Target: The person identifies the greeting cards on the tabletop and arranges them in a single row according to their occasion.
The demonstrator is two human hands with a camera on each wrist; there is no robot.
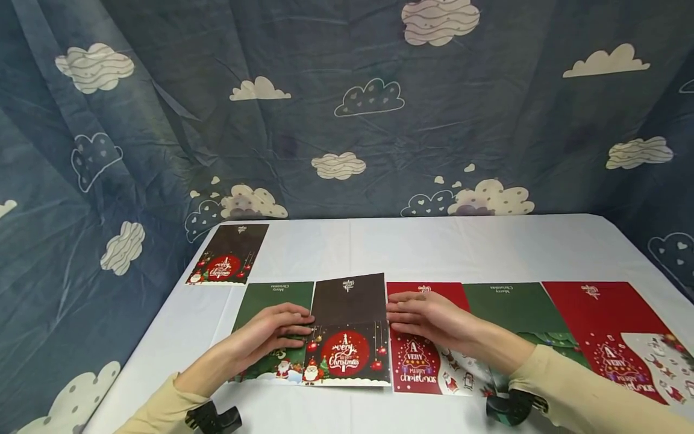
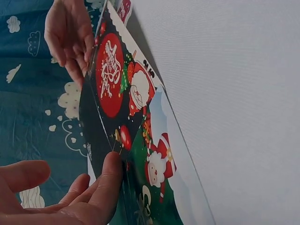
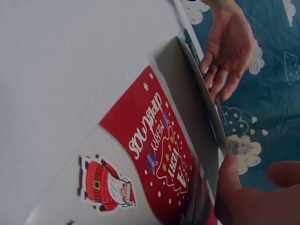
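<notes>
Between my two hands is an unfolded black Christmas card with a red round print. It sits slightly off the table, its right side raised with a shadow under it in the right wrist view. My left hand touches its left edge with the fingertips, over a green Christmas card. My right hand touches the right edge with extended fingers, above a red Christmas card. In the left wrist view, the black card's Santa print overlaps the green card.
Another black card lies at the back left of the white table. To the right, a second green card and a second red card continue the row. A blue cloud-patterned curtain hangs behind.
</notes>
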